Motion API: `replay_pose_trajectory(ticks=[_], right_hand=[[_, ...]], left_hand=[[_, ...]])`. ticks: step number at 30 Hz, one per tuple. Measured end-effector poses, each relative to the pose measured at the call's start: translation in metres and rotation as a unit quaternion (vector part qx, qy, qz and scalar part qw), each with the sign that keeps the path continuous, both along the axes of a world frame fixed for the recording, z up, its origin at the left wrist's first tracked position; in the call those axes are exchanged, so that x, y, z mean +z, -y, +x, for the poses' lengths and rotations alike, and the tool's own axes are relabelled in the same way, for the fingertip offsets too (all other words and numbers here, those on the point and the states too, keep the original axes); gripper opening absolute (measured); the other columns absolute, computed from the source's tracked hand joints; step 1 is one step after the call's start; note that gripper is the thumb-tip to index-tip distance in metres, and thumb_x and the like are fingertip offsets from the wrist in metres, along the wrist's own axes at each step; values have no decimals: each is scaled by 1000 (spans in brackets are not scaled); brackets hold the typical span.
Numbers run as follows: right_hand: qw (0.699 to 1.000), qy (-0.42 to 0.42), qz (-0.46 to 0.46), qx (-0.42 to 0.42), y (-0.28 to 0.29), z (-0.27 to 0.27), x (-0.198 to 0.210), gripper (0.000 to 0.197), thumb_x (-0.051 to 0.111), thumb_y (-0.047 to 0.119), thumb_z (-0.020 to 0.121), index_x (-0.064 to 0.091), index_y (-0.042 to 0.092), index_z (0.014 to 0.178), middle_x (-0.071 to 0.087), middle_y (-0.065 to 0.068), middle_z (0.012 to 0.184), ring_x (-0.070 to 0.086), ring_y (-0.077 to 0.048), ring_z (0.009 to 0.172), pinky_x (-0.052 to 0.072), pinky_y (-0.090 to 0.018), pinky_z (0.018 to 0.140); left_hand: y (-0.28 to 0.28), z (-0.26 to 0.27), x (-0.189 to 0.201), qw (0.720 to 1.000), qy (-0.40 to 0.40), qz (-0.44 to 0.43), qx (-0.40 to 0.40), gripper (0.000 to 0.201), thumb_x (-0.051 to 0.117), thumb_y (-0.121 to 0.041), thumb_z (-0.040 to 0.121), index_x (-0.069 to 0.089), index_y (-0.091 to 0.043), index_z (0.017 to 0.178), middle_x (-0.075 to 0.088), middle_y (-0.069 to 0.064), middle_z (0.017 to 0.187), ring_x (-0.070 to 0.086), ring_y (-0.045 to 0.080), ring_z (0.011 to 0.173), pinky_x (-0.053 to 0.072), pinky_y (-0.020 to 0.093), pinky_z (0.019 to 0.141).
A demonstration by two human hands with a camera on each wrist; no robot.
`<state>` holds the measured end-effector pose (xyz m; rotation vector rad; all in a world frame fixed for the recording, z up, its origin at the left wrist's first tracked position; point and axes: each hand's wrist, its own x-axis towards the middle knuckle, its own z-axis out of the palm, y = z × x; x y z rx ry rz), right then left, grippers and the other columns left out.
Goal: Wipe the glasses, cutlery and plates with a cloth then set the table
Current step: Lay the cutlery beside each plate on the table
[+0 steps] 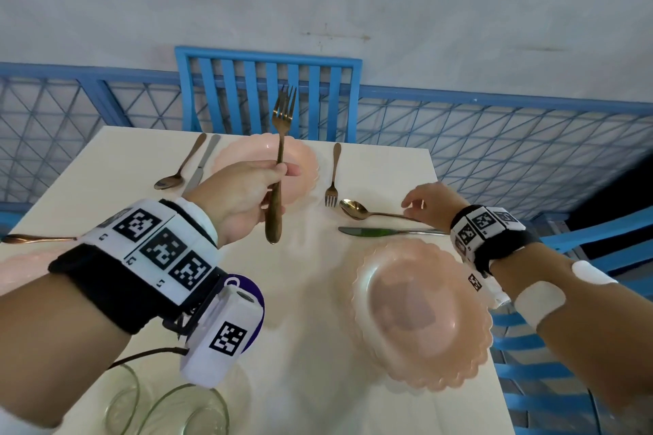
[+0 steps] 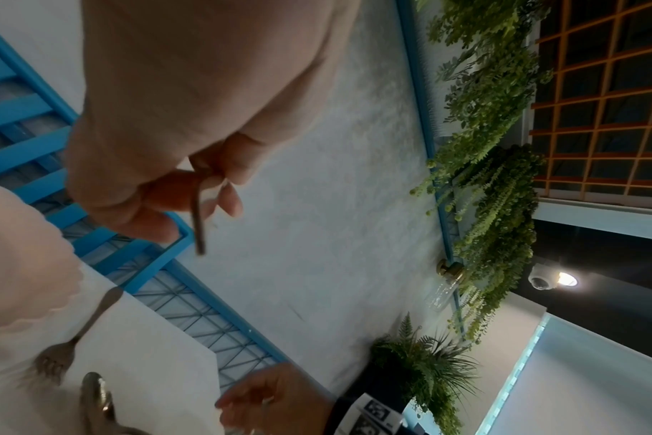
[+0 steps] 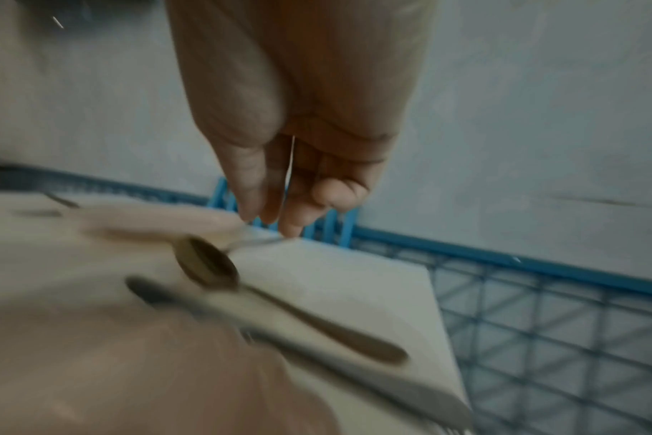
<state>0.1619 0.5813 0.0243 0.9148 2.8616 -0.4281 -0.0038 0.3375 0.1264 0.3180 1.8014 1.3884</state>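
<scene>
1. I see my left hand [image 1: 243,194] at centre frame in the head view, fingers and thumb curled round the lower handle of a gold fork [image 1: 281,148]. The fork stands upright, tines up, above the table [image 1: 318,293].
2. My right hand [image 1: 429,199] sits right of centre, fingers loosely bent and holding nothing, fingertips just over the handle of a gold spoon [image 1: 371,211] that lies flat. A knife [image 1: 388,232] lies just below that spoon, and a scalloped pink plate [image 1: 424,314] sits below the knife.
3. A second pink plate [image 1: 304,162] lies at the table's far end behind the held fork, with a spoon and knife to its left and another fork [image 1: 333,176] to its right. Clear glasses [image 1: 169,406] stand at lower left.
4. The table is pale cream. A blue slatted chair [image 1: 268,95] and a blue mesh railing back it, under a grey-white wall.
5. Only the left wrist view shows hanging green plants [image 2: 492,164], an orange lattice and a lit lamp. The right wrist view is blurred, yet shows my fingers [image 3: 291,214] clear of the spoon.
</scene>
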Motion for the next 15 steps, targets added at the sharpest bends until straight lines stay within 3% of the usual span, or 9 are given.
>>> replay_pose_trajectory(ticks=[3,7,10,12,15], right_hand=[[988,-145,-53,-8,42,0,42,16,63,16,87,72,7,96,66,-3,82,50,-7,62,38,-14,66],[932,-222,-287,25,122,20,93,19,62,21,89,70,5,96,64,-1,72,54,-2,57,41,-8,53],[949,-226,-216,44,161,53,101,18,70,19,82,65,10,96,64,3,66,54,-8,60,38,-9,56],[968,-209,-136,28,171,79,98,15,72,17,79,61,11,87,58,7,65,52,-11,61,37,-12,57],[991,-111,-46,52,179,116,86,8,65,19,81,57,18,83,53,9,72,56,-19,71,44,-23,67]], left_hand=[[1,18,6,999,-10,21,-31,23,44,-14,98,66,-16,91,47,0,75,43,14,71,41,25,68],[3,61,12,996,-20,74,-50,16,53,-14,94,67,-19,90,58,-2,73,54,11,68,42,23,71],[9,103,10,992,-11,123,-29,10,59,-14,91,69,-12,93,62,4,80,57,12,66,47,19,65],[17,131,4,991,-4,131,-35,13,60,-15,90,69,-7,97,63,8,83,57,13,68,47,17,63],[36,170,-10,992,-1,97,-79,15,55,-18,94,68,-11,92,65,4,83,61,11,73,48,21,69]])
